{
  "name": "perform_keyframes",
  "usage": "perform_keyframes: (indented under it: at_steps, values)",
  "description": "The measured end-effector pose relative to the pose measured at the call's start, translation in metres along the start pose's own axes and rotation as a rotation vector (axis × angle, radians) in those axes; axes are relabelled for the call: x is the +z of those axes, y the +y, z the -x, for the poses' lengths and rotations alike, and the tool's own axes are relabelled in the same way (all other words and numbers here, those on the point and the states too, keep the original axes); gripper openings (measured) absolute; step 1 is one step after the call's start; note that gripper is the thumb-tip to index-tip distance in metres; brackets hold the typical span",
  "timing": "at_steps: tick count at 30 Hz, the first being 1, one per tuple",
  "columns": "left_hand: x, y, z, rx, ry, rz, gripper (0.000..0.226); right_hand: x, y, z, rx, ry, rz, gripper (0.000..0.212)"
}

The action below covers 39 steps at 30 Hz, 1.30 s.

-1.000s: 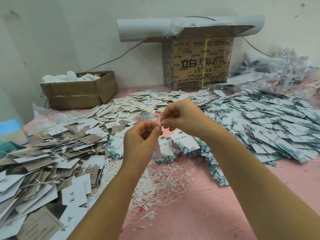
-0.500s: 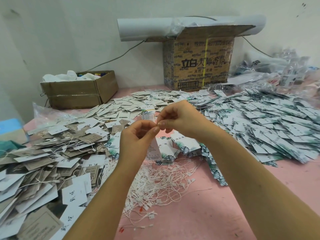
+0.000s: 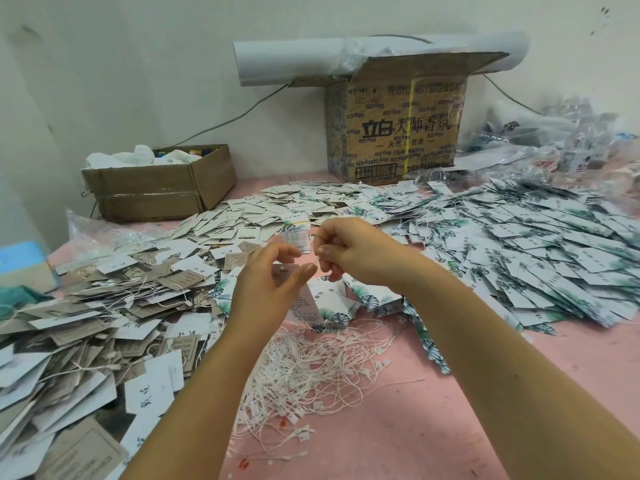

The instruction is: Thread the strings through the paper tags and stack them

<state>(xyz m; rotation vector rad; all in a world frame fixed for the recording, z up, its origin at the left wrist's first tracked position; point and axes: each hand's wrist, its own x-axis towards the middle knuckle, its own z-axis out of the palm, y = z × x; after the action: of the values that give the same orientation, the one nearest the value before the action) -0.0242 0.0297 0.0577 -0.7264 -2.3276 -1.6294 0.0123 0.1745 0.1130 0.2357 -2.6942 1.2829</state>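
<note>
— Where is the tag that's being worked on?
— Held up off the pink table (image 3: 433,427), in the left hand (image 3: 266,292); thumb and curled fingers pinch the top end of a white paper tag (image 3: 306,303); its punched hole shows between them; its leaf-printed lower end hangs down, tilted to the right.
— And the right hand (image 3: 356,254)?
— Just beside the left, a little higher, not touching it; thumb and forefinger pressed together, the other fingers curled under; whether a thread lies in that pinch I cannot tell; it is too fine.
— The strings?
— A tangled heap of white looped strings (image 3: 311,368) lies on the table under the hands.
— Other tags?
— A broad spread of leaf-print tags (image 3: 519,244) to the right; a heap of grey and brown tags (image 3: 97,306) with strings in them to the left; plain white tags (image 3: 242,216) strewn behind; a small banded bundle (image 3: 296,235) just behind the hands.
— At the back?
— An open cardboard box (image 3: 156,192) holding white cloth, left, by the wall; a tall printed carton (image 3: 398,133) with a paper roll (image 3: 294,60) across its top; crumpled clear plastic bags (image 3: 571,147) far right.
</note>
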Motion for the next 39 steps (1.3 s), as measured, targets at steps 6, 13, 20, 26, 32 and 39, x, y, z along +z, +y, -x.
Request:
perform_keyframes:
  at_steps: [6, 13, 20, 26, 32, 39]
  values:
    - [0.0, -0.002, -0.001, -0.002, 0.018, -0.076, 0.029, -0.005, 0.0, 0.001, -0.002, 0.088, 0.048, 0.028]
    - [-0.002, 0.011, 0.002, 0.076, 0.095, 0.011, 0.017, -0.001, -0.003, 0.002, -0.084, 0.094, 0.029, 0.026]
    - [-0.006, 0.015, 0.001, 0.102, 0.102, 0.192, 0.044, -0.003, -0.002, 0.002, -0.089, 0.07, 0.054, 0.028]
    - [-0.006, 0.017, 0.003, 0.128, 0.075, 0.243, 0.042, -0.005, -0.001, 0.003, -0.072, 0.074, 0.086, 0.027]
    - [-0.005, 0.017, 0.003, 0.171, 0.029, 0.251, 0.039, -0.008, -0.002, 0.003, -0.082, 0.14, 0.225, 0.019]
    - [-0.008, 0.015, 0.0, 0.051, 0.026, 0.314, 0.047, -0.013, -0.001, 0.003, -0.092, 0.246, 0.193, 0.019]
